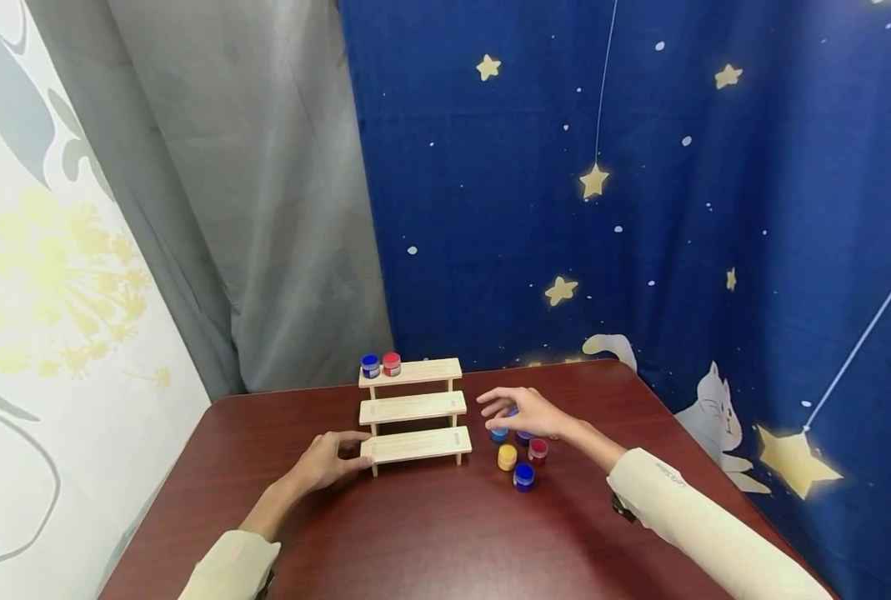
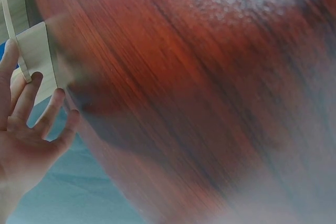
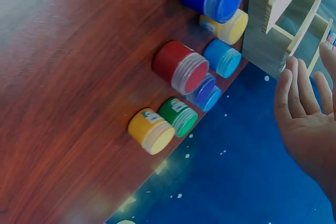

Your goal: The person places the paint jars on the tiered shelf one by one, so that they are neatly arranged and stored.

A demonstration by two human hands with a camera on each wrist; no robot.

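A three-tier wooden display stand (image 1: 415, 446) stands on the table. My left hand (image 1: 328, 458) holds the left end of its lowest board, thumb at the front edge and a finger at the back. In the left wrist view, my left fingers (image 2: 50, 111) spread along the stand's end. On the top tier sit a blue paint jar (image 1: 371, 367) and a red paint jar (image 1: 392, 364). My right hand (image 1: 523, 410) hovers empty between the stand and a group of jars, its fingers loosely bent. It partly hides a light blue jar (image 1: 498, 434) and a purple-blue jar (image 1: 523, 437).
Nearer the front stand a yellow jar (image 1: 507, 457), a dark red jar (image 1: 538, 452) and a blue jar (image 1: 523, 477). The right wrist view also shows a green jar (image 3: 178, 116) beside another yellow jar (image 3: 151, 130). Curtains (image 1: 490, 208) hang behind the table (image 1: 415, 533).
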